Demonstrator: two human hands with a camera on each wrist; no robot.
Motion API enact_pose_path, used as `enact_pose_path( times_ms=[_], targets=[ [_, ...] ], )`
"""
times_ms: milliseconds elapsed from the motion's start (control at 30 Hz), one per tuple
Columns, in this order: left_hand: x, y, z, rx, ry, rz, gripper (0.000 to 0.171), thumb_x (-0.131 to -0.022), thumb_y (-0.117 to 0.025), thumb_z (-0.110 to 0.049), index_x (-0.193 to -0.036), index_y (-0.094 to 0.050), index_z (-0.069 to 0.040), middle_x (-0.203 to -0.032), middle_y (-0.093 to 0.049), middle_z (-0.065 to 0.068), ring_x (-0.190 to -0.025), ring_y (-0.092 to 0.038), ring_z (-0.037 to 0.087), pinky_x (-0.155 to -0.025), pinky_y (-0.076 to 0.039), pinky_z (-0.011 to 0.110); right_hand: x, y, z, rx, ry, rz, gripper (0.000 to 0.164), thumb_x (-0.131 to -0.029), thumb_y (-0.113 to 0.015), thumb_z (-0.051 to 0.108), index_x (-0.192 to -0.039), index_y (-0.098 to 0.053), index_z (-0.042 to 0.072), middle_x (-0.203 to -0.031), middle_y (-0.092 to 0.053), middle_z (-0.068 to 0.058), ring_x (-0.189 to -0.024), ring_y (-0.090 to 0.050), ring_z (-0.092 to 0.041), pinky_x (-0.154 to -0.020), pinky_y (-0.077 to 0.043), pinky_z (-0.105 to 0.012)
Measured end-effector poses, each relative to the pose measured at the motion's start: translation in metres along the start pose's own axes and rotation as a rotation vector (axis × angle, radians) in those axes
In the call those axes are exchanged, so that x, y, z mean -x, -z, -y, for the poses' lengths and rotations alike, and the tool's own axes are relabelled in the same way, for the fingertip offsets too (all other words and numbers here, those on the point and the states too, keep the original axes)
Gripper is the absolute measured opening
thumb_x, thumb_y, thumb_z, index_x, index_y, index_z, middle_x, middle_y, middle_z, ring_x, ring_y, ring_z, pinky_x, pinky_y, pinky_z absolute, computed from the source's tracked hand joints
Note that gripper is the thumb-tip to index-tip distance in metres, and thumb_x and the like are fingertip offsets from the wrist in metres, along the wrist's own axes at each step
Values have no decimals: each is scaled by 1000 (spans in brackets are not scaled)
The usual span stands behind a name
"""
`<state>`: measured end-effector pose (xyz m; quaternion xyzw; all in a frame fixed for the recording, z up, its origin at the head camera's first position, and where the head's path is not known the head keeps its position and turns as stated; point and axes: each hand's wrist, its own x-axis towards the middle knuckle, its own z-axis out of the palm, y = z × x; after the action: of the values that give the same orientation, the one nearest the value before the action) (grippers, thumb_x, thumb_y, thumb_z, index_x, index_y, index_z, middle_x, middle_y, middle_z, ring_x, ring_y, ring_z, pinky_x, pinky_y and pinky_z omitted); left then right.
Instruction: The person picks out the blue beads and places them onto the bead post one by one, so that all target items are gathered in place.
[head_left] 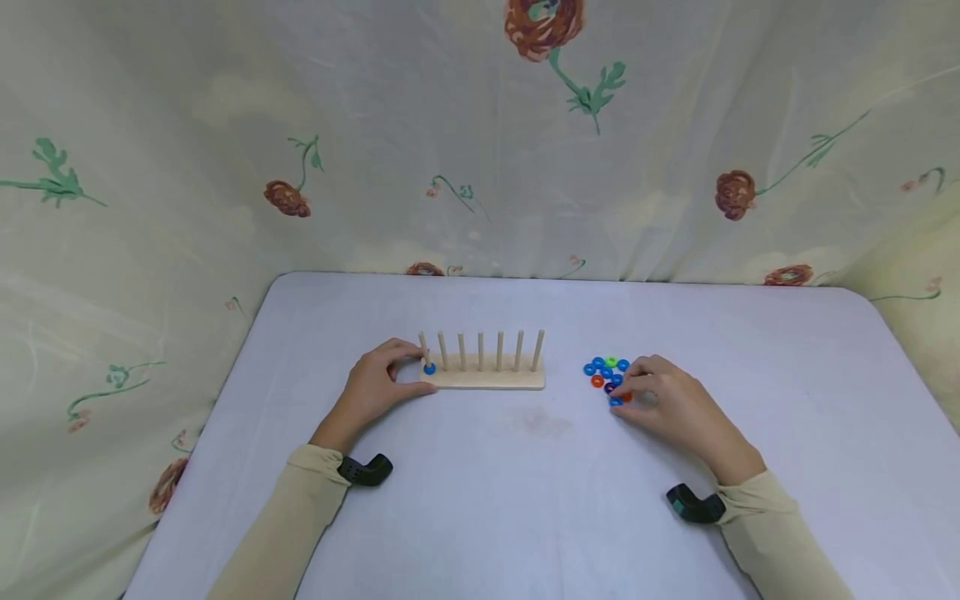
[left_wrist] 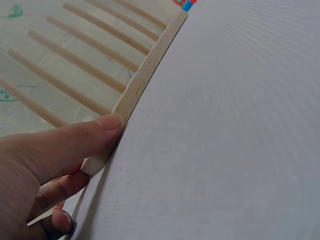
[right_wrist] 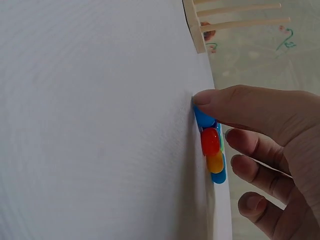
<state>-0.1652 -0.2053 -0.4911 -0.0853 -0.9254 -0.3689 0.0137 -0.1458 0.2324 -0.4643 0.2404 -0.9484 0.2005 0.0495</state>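
Note:
A wooden peg rack (head_left: 487, 380) with a row of upright pegs stands on the table. One blue ring (head_left: 430, 368) sits at the base of its leftmost peg. My left hand (head_left: 377, 382) grips the rack's left end, the thumb along the front edge in the left wrist view. To the right of the rack lies a cluster of small rings, blue, red and green (head_left: 611, 362). Over its near edge, my right hand (head_left: 670, 408) pinches a blue ring (right_wrist: 204, 118) between thumb and index finger; the index fingertip is hidden in the right wrist view.
A white cloth covers the table (head_left: 480, 500). Behind it and at the sides hangs a pale curtain (head_left: 390, 100) with a flower print. An orange ring (right_wrist: 215, 163) and a red ring (right_wrist: 210, 142) lie beside the right hand's fingers.

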Motion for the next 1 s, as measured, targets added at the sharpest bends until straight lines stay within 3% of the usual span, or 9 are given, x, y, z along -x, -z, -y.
enact_pose_path(
  times_ms=[300, 400, 567, 1000],
  targets=[
    [1, 1, -2, 8, 4, 5, 58, -74, -94, -34, -124, -74, -14, -115, -69, 3, -71, -44, 14, -62, -34, 24, 0, 1, -1, -42, -28, 18, 15, -80, -90, 19, -92, -82, 16, -105, -69, -4, -98, -63, -22, -86, -56, -45],
    [1, 1, -3, 8, 3, 3, 57, -74, -94, -34, -124, -74, -14, -114, -68, 3, -71, -44, 14, -62, -34, 24, -1, 2, 0, -46, -24, 9, 14, -80, -89, 18, -91, -81, 16, -92, -69, -1, -83, -59, -16, -74, -52, -35],
    [1, 0, -2, 1, 3, 3, 57, -74, -94, -34, -124, -74, -14, -113, -68, 3, -72, -44, 14, -62, -34, 24, -2, 3, 0, -47, 7, -26, 14, -80, -89, 17, -91, -81, 16, -71, -54, 7, -67, -45, -9, -63, -35, -25],
    [1, -1, -1, -7, -3, -5, 57, -74, -94, -34, -123, -74, -14, -113, -68, 3, -72, -44, 13, -63, -34, 24, -2, 0, -3, -51, 69, -97, 18, -77, -90, 11, -93, -82, 17, -75, -62, 7, -69, -47, -6, -63, -39, -23]
  ],
)
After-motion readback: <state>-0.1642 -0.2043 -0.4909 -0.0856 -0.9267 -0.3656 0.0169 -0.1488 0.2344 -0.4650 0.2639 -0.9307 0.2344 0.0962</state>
